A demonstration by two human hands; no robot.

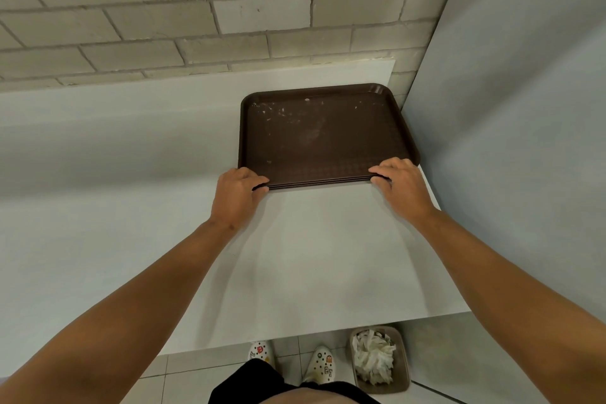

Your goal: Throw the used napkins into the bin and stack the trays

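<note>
Each grip pinches a near corner of the stacked trays (324,134): left hand (237,195), right hand (401,185), squaring them against the counter (311,256) corner.

A stack of dark brown trays (323,134) lies flat at the far right corner of the white table (131,207), its top tray flecked with crumbs. Crumpled white napkins (373,357) fill the brown bin (405,361) on the floor below the table's near edge.

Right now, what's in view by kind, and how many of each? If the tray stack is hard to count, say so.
Brown trays: 1 stack, layer count unclear
Bins: 1, holding crumpled napkins
Hands gripping the stack: 2, left and right
Total: 4
</note>
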